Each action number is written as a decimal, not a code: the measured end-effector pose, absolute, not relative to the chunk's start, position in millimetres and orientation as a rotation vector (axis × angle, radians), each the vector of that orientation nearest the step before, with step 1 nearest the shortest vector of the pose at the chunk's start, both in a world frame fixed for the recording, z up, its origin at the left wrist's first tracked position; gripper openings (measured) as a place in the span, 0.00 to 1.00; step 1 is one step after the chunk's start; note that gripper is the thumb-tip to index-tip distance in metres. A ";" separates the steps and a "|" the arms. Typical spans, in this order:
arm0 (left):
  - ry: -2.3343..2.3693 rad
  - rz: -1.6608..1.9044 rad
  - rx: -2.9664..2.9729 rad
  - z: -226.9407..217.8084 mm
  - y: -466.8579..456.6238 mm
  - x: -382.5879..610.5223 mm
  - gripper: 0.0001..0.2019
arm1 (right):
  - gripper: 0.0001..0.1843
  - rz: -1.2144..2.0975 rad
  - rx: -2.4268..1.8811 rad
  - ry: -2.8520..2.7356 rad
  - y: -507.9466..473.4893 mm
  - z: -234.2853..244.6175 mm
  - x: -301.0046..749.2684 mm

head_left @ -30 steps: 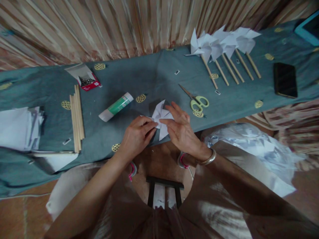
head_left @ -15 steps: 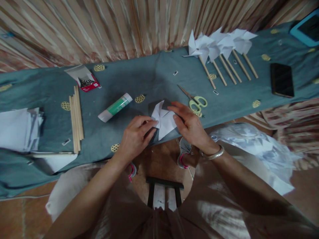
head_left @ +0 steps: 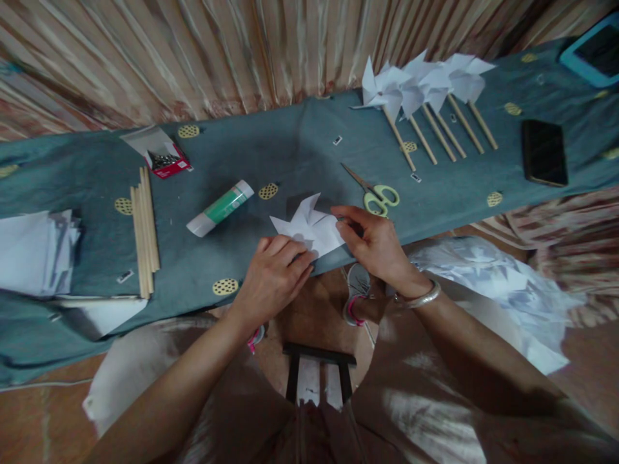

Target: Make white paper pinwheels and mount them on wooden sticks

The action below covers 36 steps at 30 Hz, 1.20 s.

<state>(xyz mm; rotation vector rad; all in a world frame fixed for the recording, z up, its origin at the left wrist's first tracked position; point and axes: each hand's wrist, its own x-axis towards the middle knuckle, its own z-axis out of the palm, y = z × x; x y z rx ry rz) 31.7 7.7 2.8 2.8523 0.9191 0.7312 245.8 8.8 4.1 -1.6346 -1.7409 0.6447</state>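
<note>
A white paper pinwheel (head_left: 309, 225) with folded blades lies at the table's near edge, between my two hands. My left hand (head_left: 280, 267) has its fingers closed on the lower left blade. On the right, my right hand (head_left: 370, 241) pinches the right-hand corner between thumb and fingers. Just beyond that hand rest green-handled scissors (head_left: 380, 195), blades pointing away. To the left lies a green and white glue stick (head_left: 220, 208). No stick shows under this pinwheel.
Several finished pinwheels on sticks (head_left: 425, 84) lie at the back right, near a black phone (head_left: 544, 153). At left are wooden sticks (head_left: 144, 232), a red box of pins (head_left: 167, 161) and a paper stack (head_left: 36, 251). A plastic bag (head_left: 493, 283) sits below at right.
My left hand has moved from the pinwheel's centre down to its lower left blade, uncovering the left tip. My right fingers have closed in on the right corner.
</note>
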 end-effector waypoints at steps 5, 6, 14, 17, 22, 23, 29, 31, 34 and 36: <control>0.931 0.745 2.851 2.0 8.1 27.1 0.06 | 0.17 0.678 -1.635 -1.716 7.4 4.1 246.3; 0.935 0.754 2.840 1.3 8.3 25.9 0.05 | 0.16 0.680 -1.636 -1.711 7.4 4.0 246.4; 0.929 0.758 2.789 0.3 7.1 22.7 0.06 | 0.15 0.694 -1.637 -1.708 7.0 4.6 243.5; 0.930 0.724 2.788 0.3 6.6 25.4 0.07 | 0.12 0.690 -1.637 -1.716 5.9 5.5 242.5; 0.948 0.656 2.800 -2.1 8.1 28.3 0.06 | 0.11 0.723 -1.636 -1.748 3.9 7.4 244.5; 0.942 0.654 2.804 -2.6 8.2 28.7 0.06 | 0.11 0.732 -1.636 -1.752 3.5 7.9 244.9; 0.904 0.723 2.802 -3.4 7.7 30.1 0.07 | 0.12 0.730 -1.665 -1.755 2.3 9.1 247.2; 0.897 0.740 2.801 -3.4 7.6 30.0 0.07 | 0.12 0.707 -1.670 -1.745 2.2 9.2 249.4; 0.901 0.765 2.806 -3.2 7.5 29.6 0.07 | 0.13 0.701 -1.665 -1.744 2.1 10.9 254.1; 0.904 0.770 2.806 -2.8 7.3 29.7 0.07 | 0.13 0.710 -1.642 -1.754 1.8 13.1 256.9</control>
